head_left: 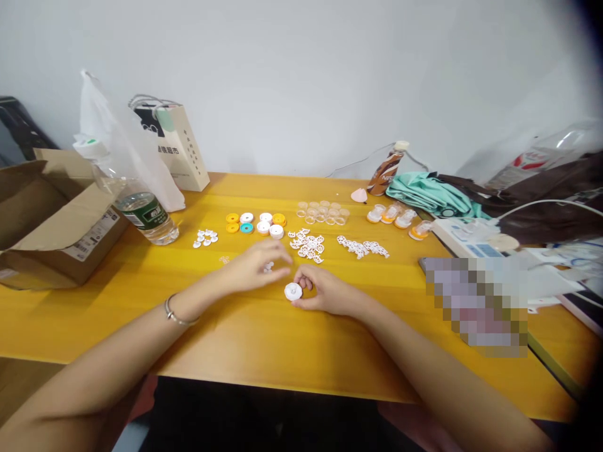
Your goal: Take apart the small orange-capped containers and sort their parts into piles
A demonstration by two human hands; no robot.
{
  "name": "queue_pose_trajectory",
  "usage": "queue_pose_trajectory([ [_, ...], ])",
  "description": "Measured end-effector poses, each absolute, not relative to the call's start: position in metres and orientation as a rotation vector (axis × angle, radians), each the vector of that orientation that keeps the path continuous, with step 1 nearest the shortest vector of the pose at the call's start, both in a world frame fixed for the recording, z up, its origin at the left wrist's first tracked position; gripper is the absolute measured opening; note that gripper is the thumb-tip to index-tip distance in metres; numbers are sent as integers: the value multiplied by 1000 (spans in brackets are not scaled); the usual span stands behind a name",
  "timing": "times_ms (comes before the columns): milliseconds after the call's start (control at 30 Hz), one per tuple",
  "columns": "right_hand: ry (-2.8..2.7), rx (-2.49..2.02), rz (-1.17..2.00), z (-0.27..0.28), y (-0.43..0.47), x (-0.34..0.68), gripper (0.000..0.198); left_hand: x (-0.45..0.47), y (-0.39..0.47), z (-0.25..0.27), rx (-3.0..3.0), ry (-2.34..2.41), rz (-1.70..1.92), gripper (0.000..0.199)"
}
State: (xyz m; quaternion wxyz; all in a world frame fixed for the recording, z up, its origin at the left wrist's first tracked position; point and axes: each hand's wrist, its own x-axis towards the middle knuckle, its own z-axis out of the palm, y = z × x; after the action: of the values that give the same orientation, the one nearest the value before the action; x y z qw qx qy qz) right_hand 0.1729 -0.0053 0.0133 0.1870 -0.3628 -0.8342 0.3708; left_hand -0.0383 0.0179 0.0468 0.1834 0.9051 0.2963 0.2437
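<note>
Our right hand (325, 292) pinches a disc (293, 291); our left hand (257, 267), loosely spread, hovers nearby; white parts (308, 247) lie beyond our right.

Water bottle (147, 218) beside cardboard box (51, 232); paper bag (178, 147) farther back; drink bottle (387, 171) beside green cloth (429, 193).
</note>
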Motion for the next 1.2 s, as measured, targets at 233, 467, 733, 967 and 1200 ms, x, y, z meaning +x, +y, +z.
queue_pose_trajectory([
  [233,-2329,-1021,1065,14,-4,172,21,-38,-8,25,2418,818,516,18],
  [467,-2327,-1010,1081,15,-4,173,22,-31,-9,21,2322,946,543,15],
  [733,-2353,-1003,1049,18,-4,171,20,-28,-8,18,2264,1004,566,13],
  [967,-2344,-1002,1038,15,-3,171,20,-27,-10,20,2538,998,530,15],
  [1200,-2347,-1012,1027,13,-2,171,21,-25,-12,15,2800,984,437,16],
])
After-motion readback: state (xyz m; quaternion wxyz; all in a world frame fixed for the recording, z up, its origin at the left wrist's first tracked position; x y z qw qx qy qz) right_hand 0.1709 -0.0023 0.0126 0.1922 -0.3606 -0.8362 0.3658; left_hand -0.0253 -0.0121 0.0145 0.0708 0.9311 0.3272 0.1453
